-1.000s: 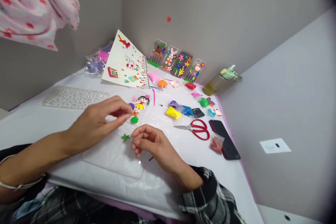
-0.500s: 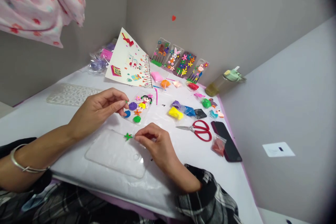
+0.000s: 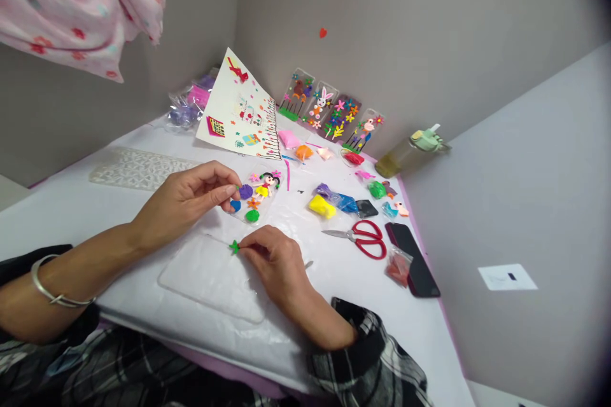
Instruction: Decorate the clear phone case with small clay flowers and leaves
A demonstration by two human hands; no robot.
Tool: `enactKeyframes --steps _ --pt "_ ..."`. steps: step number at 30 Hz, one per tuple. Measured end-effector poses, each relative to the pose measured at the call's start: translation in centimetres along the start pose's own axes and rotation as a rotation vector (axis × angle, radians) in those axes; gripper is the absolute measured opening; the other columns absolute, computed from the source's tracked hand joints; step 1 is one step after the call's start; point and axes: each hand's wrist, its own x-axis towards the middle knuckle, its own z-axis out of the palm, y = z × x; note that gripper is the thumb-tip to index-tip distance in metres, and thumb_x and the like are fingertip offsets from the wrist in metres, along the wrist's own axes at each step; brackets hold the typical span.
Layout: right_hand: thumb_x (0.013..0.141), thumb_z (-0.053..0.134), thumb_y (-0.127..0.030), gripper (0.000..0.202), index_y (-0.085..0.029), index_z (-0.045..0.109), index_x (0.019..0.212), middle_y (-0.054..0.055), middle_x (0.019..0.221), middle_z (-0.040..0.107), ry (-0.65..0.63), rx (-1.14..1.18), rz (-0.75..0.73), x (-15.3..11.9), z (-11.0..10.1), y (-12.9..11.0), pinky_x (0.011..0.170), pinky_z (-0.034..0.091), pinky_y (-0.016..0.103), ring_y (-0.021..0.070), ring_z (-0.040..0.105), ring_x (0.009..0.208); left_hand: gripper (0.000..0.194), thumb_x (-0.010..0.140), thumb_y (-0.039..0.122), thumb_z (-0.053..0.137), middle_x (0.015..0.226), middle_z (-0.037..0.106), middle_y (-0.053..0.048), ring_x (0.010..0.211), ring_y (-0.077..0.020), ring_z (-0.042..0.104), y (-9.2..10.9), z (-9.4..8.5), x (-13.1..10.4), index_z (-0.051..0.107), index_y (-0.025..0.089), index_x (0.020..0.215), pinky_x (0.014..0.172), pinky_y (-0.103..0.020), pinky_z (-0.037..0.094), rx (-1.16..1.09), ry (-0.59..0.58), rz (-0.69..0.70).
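Note:
A clear rectangular case [image 3: 205, 283] lies flat near the table's front edge. On its far side is a small green star-shaped clay piece [image 3: 233, 247], and the pinched fingertips of my right hand [image 3: 279, 267] touch its right side. My left hand [image 3: 191, 194] hovers left of the decorated clear case [image 3: 267, 203], thumb and finger pinched on a tiny green bit [image 3: 237, 187] that is mostly hidden. That decorated case carries a clay girl figure [image 3: 266, 186], a purple disc [image 3: 245, 192], a green disc [image 3: 252, 215] and a blue disc partly behind my fingers.
Red-handled scissors [image 3: 367, 240], a phone [image 3: 415, 261] and clay packets [image 3: 322, 206] lie to the right. A bottle [image 3: 408, 151] stands at the back right, near decorated cases [image 3: 319, 105] against the wall. A white grid tray [image 3: 138, 168] and an upright drawing sheet [image 3: 238, 114] are at left.
My right hand has moved slightly left, its fingertips now meeting the green star. My left hand keeps its pinch. The whole view has shifted a little.

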Motion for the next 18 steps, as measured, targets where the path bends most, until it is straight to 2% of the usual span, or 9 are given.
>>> enactKeyframes --steps 5,9,14,18 --pt "0.091 0.084 -0.001 0.020 -0.021 0.082 0.093 0.005 0.094 0.083 0.004 0.005 0.027 0.2 0.4 -0.1 0.082 0.057 0.034 0.0222 0.076 0.088 0.018 0.094 0.043 0.076 0.085 0.075 0.004 0.073 -0.0147 0.074 0.0 -0.1 -0.1 0.075 0.025 0.097 0.077 -0.025 0.060 0.018 0.000 -0.001" --pt "0.088 0.080 0.000 0.024 -0.023 0.079 0.093 0.002 0.093 0.081 0.073 0.174 0.040 0.1 0.3 0.0 0.082 0.059 0.033 0.0197 0.074 0.084 0.018 0.095 0.043 0.077 0.084 0.076 0.003 0.074 -0.0152 0.074 0.0 -0.2 -0.1 0.075 0.025 0.098 0.077 -0.025 0.060 -0.011 -0.002 -0.008" --pt "0.091 0.078 -0.011 0.017 -0.024 0.079 0.102 0.002 0.099 0.078 0.184 0.478 0.039 -0.1 -0.9 -0.3 0.085 0.065 0.032 0.0179 0.077 0.086 0.020 0.095 0.045 0.080 0.087 0.076 0.002 0.075 -0.0169 0.075 -0.3 -0.4 0.1 0.075 0.025 0.098 0.078 -0.027 0.061 -0.060 -0.005 -0.021" --pt "0.091 0.080 -0.016 0.010 -0.025 0.079 0.095 0.001 0.098 0.076 0.225 0.548 0.058 -0.2 -1.8 -0.9 0.086 0.067 0.032 0.0181 0.077 0.090 0.020 0.096 0.046 0.080 0.086 0.077 0.002 0.076 -0.0173 0.076 -0.6 -0.5 0.1 0.077 0.026 0.099 0.080 -0.027 0.061 -0.100 -0.049 -0.031"
